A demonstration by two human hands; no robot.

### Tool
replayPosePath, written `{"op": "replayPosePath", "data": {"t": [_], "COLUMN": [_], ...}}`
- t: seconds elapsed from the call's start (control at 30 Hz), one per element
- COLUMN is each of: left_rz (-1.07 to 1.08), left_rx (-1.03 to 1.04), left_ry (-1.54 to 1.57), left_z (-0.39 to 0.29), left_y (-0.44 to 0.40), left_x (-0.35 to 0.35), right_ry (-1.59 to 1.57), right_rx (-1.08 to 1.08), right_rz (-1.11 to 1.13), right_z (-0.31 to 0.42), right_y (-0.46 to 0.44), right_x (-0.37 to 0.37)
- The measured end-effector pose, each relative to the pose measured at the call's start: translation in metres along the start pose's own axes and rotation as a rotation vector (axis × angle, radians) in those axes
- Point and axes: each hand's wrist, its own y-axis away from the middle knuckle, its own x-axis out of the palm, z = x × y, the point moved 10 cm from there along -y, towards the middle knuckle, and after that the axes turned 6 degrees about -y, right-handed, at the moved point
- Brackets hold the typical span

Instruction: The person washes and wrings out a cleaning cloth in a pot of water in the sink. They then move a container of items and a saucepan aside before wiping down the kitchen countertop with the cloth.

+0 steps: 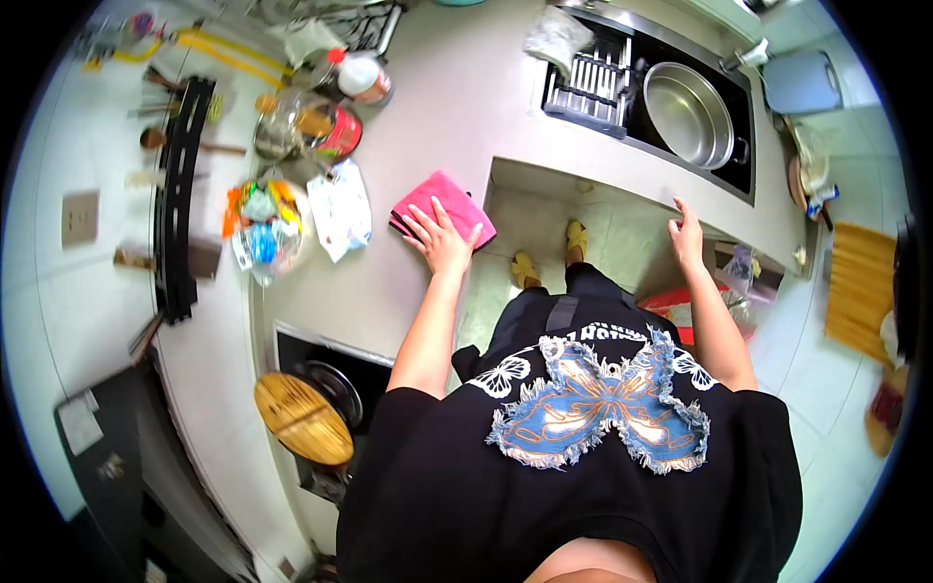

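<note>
My left hand [445, 241] lies flat on a folded pink cloth [447, 194] with dark edging, its fingers spread. The cloth rests on the grey countertop [428, 117], close to the inner front edge. Off to the right, my right hand [686, 235] hangs in the air by the counter's front edge below the sink, holding nothing. Its index finger is stretched out; the other fingers are partly hidden. A large metal pot [688, 115] stands in the black sink [748, 146], beside a dish rack [593, 87]. A grey-white rag [557, 39] drapes over the sink's left rim.
Left of the cloth are a white packet [340, 209], a bag of colourful packets [267, 228], an oil bottle [296, 121] and a red-capped bottle [362, 78]. A round wooden lid [303, 418] sits over the stove. A knife rack [185, 194] lines the wall.
</note>
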Motion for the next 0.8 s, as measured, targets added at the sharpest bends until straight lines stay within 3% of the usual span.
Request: {"op": "replayPosePath", "data": {"t": [0.17,0.2,0.33,0.53,0.6,0.67,0.8], "left_rz": [0.057,0.078,0.145,0.156,0.077,0.061,-0.029], "left_rx": [-0.02,-0.044,-0.094,-0.044,0.004,-0.021,-0.094], "left_ry": [-0.076,-0.113,-0.15,-0.19,-0.144,-0.158,-0.155], "left_z": [0.013,-0.042,-0.053,-0.07,-0.08,-0.079,-0.087], "left_y": [-0.056,-0.069,-0.108,-0.148,-0.167,-0.183,-0.233], "left_x": [-0.009,-0.006,-0.01,-0.008,-0.012,-0.009,-0.024], "right_ry": [-0.073,-0.102,-0.114,0.129,0.135,0.127,0.311], "right_rx": [0.105,0.136,0.176,0.047,0.284,0.305,0.566], "right_rz": [-0.036,-0.041,-0.093,-0.324,-0.374,-0.402,-0.598], "right_z": [0.009,-0.033,-0.045,-0.041,-0.074,-0.079,-0.067], "right_y": [0.021,-0.01,-0.016,-0.045,-0.054,-0.06,-0.054], "right_x": [-0.009,-0.036,-0.033,-0.045,-0.045,-0.046,-0.049]}}
